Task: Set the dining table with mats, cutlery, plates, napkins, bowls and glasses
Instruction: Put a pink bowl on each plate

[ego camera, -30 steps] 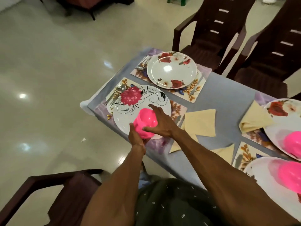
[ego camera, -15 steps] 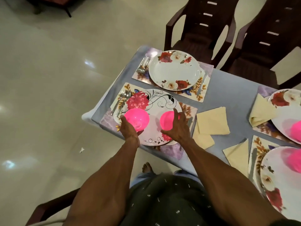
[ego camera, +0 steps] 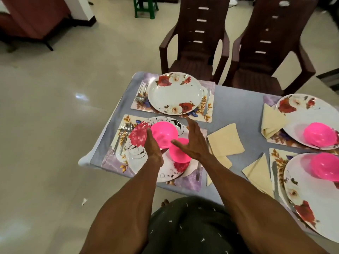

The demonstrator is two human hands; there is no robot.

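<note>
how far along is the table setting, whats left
Done: all four places have mats, plates and cutlery; both right-side plates hold pink bowls. In hand: the left hand holds a pink bowl; the right hand hovers open over a second bowl on the near plate. Left: the far plate has no bowl, loose napkins lie mid-table, and no glasses are visible.

Single head-worn wide-angle view, looking forward and steeply down from above the near edge of the grey-clothed dining table [ego camera: 236, 99]. Both forearms enter from the bottom, close to the lens. Table corner fills the centre and right. Two dark brown plastic armchairs [ego camera: 194, 43] stand beyond the far edge, glossy cream tile floor [ego camera: 55, 125] at left. Edges bow outward.
</note>
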